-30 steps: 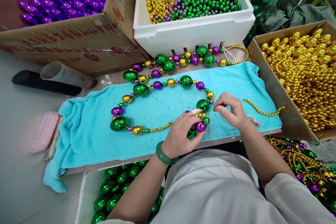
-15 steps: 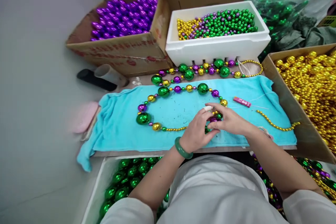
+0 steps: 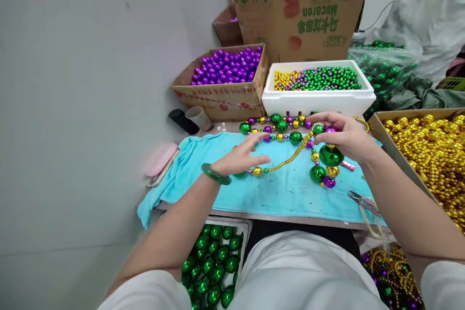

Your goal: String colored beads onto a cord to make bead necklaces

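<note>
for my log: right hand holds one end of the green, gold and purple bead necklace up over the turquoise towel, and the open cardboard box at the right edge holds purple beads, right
No: the head view shows the open cardboard box at the right edge holding gold beads, not purple. The right hand does hold the green, gold and purple bead necklace up over the turquoise towel.

A smooth green bangle rings the wrist behind the left hand, above the near left part of the turquoise towel. Both forearms are bare. Short white sleeves and a white garment show nearer than the towel.
</note>
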Demonstrator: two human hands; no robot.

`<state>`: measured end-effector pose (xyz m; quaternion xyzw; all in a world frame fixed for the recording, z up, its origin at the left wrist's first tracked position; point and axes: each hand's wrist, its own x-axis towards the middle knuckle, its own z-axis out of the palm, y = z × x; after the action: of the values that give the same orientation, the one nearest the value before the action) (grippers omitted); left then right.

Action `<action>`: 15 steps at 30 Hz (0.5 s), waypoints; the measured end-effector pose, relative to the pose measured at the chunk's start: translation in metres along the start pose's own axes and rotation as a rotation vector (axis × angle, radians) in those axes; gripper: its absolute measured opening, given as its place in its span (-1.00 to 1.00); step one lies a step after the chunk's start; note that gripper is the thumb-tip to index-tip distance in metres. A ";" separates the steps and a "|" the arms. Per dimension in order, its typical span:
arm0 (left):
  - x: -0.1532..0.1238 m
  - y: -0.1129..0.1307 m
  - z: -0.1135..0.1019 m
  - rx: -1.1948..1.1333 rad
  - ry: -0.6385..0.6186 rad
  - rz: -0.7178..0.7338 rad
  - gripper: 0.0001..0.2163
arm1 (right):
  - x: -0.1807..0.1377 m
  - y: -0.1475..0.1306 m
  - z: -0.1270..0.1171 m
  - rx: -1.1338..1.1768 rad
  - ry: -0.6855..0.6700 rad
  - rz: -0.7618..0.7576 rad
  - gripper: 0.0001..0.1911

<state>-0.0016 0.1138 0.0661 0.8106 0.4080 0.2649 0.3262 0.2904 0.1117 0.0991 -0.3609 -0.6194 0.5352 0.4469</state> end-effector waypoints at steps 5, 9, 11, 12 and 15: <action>0.021 0.005 0.031 -0.109 -0.132 0.036 -0.64 | 0.015 -0.034 0.013 -0.029 -0.064 -0.191 -0.50; 0.024 0.005 0.013 -0.267 -0.109 -0.050 -0.61 | 0.015 -0.053 0.007 -0.143 0.017 -0.300 -0.49; 0.025 0.013 0.011 -0.249 -0.093 -0.037 -0.40 | 0.014 -0.059 0.008 -0.203 0.039 -0.350 -0.48; 0.025 0.019 0.015 -0.244 -0.126 -0.035 -0.35 | 0.013 -0.061 0.010 -0.249 0.055 -0.387 -0.48; 0.027 0.029 0.038 -0.337 -0.288 -0.078 -0.54 | 0.010 -0.067 0.020 -0.457 0.128 -0.515 -0.48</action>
<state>0.0535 0.1109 0.0675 0.7578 0.3381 0.1980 0.5217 0.2704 0.1036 0.1660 -0.3161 -0.7646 0.2288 0.5129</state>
